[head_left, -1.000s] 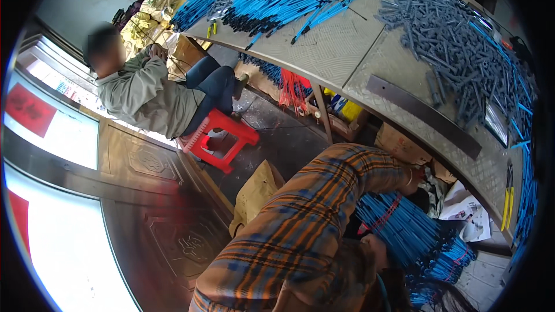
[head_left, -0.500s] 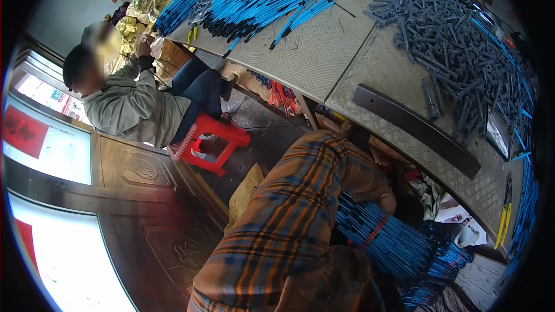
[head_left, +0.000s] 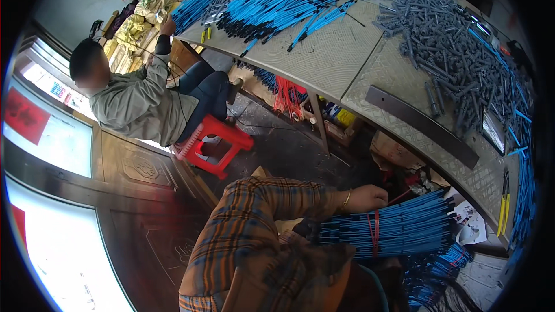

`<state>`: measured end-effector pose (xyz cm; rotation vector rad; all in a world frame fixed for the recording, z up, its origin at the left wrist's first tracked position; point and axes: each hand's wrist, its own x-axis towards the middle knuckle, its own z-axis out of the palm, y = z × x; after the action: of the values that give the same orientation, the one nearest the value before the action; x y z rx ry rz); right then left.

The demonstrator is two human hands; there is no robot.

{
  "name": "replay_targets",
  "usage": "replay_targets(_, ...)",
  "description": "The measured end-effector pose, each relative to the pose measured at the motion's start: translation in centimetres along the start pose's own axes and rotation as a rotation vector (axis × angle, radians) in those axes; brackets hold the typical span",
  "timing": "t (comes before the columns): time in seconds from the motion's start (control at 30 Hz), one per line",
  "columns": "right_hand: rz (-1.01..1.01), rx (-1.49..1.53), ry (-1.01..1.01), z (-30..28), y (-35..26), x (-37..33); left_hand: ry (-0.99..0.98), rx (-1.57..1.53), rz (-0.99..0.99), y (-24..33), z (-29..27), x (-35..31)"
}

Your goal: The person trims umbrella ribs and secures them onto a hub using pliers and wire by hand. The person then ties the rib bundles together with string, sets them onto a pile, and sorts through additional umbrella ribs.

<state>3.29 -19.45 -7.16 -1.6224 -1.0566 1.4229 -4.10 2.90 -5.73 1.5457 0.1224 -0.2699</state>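
A bundle of thin blue rods with dark ends [head_left: 413,225] lies across the lower right, girdled by a red band [head_left: 374,232]. My left hand [head_left: 367,198], in an orange-and-brown plaid sleeve [head_left: 277,196], rests at the bundle's far edge, where the band runs up to it. Its fingers are curled; what they hold is hidden. A short red strip [head_left: 400,197] shows just right of the fingers. More tied blue rods [head_left: 442,266] lie below the bundle. My right hand is not in view.
A long table [head_left: 324,60] carries blue rods [head_left: 274,8], a heap of grey bolt-like parts [head_left: 457,58], a dark flat bar [head_left: 422,124] and yellow-handled pliers [head_left: 503,211]. On a red stool [head_left: 222,150] at left sits another person [head_left: 144,104]. Red strands [head_left: 287,95] hang under the table.
My left arm has swung lower in view, and the hand now shows at the bundle's far edge. The bundle has turned from slanting to nearly level. The seated person has raised a hand.
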Motion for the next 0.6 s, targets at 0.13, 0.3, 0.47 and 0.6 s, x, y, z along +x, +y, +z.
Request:
replay_targets(0.13,0.06,0.032,0.0,-1.9,-4.6,1.8,-0.001,0.075,0.188,3.1,0.7,-2.0)
replay_targets(0.3,0.13,0.076,0.021,-3.3,-9.3,2.0,-0.117,0.432,0.721,8.0,2.7,-3.7)
replay_targets(0.47,0.185,0.038,-0.033,-7.3,-10.4,0.9,-0.029,0.701,0.666,9.9,3.0,-5.7)
replay_targets(0.6,0.184,-0.151,-0.129,-7.1,-12.6,1.8,0.086,0.872,0.518,8.1,3.8,-6.1)
